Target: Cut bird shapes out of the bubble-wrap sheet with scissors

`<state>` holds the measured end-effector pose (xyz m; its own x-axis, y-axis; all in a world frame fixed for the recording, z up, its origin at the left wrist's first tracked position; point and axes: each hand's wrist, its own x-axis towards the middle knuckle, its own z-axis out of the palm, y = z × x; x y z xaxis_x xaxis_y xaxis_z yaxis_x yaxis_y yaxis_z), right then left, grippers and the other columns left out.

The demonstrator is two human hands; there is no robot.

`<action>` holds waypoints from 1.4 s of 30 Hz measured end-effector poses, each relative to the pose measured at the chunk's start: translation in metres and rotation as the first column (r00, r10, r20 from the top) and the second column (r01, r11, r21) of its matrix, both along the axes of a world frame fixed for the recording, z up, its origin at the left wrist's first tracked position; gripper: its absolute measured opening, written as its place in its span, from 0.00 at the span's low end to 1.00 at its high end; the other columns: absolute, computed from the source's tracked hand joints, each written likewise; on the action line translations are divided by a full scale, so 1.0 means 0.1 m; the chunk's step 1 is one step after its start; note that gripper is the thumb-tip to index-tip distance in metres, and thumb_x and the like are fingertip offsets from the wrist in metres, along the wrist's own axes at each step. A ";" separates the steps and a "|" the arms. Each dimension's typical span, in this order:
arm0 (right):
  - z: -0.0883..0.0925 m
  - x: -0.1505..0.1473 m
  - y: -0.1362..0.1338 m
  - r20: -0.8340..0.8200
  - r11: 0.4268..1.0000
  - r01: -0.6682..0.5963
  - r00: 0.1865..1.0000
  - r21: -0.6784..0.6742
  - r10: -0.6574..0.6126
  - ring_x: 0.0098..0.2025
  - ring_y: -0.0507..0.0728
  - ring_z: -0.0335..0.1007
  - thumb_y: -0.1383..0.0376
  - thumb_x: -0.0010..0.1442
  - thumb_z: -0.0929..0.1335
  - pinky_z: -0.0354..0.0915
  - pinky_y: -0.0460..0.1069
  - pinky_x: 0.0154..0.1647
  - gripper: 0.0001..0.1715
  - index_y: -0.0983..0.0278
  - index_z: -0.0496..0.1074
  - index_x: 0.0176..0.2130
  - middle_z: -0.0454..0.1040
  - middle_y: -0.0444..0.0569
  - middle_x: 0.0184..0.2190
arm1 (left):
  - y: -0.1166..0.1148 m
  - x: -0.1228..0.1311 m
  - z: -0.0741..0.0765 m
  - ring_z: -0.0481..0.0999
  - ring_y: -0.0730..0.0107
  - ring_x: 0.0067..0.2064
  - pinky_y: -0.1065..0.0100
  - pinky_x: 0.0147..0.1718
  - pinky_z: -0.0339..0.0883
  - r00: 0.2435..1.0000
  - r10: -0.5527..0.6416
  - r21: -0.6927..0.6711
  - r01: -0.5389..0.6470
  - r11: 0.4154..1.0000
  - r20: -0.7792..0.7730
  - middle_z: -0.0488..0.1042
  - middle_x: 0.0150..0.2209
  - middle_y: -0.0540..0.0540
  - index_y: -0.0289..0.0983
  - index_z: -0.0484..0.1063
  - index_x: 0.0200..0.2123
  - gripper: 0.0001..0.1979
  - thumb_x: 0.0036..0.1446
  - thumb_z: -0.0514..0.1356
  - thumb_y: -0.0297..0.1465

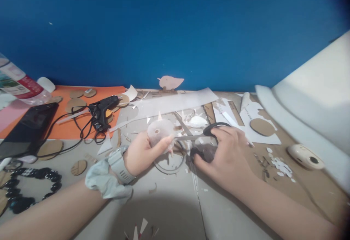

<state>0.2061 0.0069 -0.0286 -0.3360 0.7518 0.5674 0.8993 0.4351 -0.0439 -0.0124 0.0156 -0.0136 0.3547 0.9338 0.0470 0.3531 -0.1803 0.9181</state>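
My left hand pinches a rounded whitish paper cutout between thumb and fingers. The cutout has a small hole or spot near its middle and a pale point sticking up from its top. My right hand is wrapped round the black loops of a pair of scissors, thumb in one and fingers in the other. The loops are spread apart, and one blade reaches the cutout's right edge by my left thumb. The blade tips are hidden. A clear ring-shaped piece lies on the table beneath.
A black glue gun with its cord lies on an orange sheet at left. Around it are a phone, a bottle and a beaded bracelet. A pink bird-shaped cutout stands by the blue wall. Cardboard discs and paper scraps lie about.
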 end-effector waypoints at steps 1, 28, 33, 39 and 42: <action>0.00 0.00 0.00 -0.001 1.000 0.000 1.000 0.000 0.000 0.43 0.67 0.60 0.55 0.43 0.67 0.59 0.63 0.41 0.32 0.67 0.57 0.45 0.63 0.56 0.38 | 0.00 0.00 0.00 0.71 0.73 0.27 0.73 0.32 0.65 1.000 -0.001 -0.002 0.001 1.000 0.005 0.73 0.23 0.47 0.33 0.70 0.23 0.19 0.60 0.50 0.37; -0.01 0.04 0.01 0.033 0.997 0.046 0.998 -0.059 -0.045 0.45 0.65 0.57 0.55 0.47 0.65 0.57 0.59 0.42 0.29 0.64 0.57 0.46 0.63 0.55 0.41 | 0.04 -0.01 -0.03 0.69 0.73 0.23 0.74 0.23 0.63 0.995 0.088 -0.056 -0.090 0.994 -0.042 0.72 0.19 0.48 0.33 0.74 0.24 0.20 0.56 0.54 0.42; 0.00 0.08 0.05 -0.018 0.993 0.074 0.997 -0.091 -0.076 0.45 0.66 0.58 0.54 0.46 0.66 0.58 0.60 0.41 0.30 0.64 0.57 0.45 0.63 0.55 0.40 | 0.05 -0.01 -0.10 0.74 0.67 0.31 0.69 0.30 0.68 0.940 0.253 -0.124 -0.230 0.965 0.230 0.77 0.29 0.45 0.34 0.74 0.31 0.20 0.57 0.52 0.44; -0.04 0.19 0.13 -0.215 0.981 0.105 0.967 -0.165 -0.139 0.47 0.67 0.60 0.56 0.47 0.66 0.60 0.62 0.43 0.32 0.65 0.55 0.49 0.61 0.57 0.44 | 0.11 -0.04 -0.16 0.74 0.66 0.33 0.67 0.33 0.69 0.806 0.306 -0.241 -0.209 0.948 0.507 0.77 0.33 0.41 0.32 0.74 0.34 0.29 0.58 0.44 0.50; -0.09 0.25 0.18 -0.343 0.955 0.128 0.914 -0.266 -0.218 0.47 0.66 0.61 0.56 0.50 0.65 0.62 0.61 0.42 0.34 0.64 0.51 0.52 0.60 0.57 0.45 | 0.11 -0.04 -0.13 0.75 0.66 0.34 0.66 0.35 0.69 0.822 0.278 -0.235 -0.181 0.955 0.497 0.78 0.32 0.40 0.31 0.74 0.36 0.29 0.58 0.45 0.49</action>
<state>0.2315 0.0247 -0.0377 0.0081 0.9044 0.4266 0.8602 0.2112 -0.4642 -0.0163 0.0263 -0.0263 0.0971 0.9953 -0.0044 -0.1726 0.0212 0.9848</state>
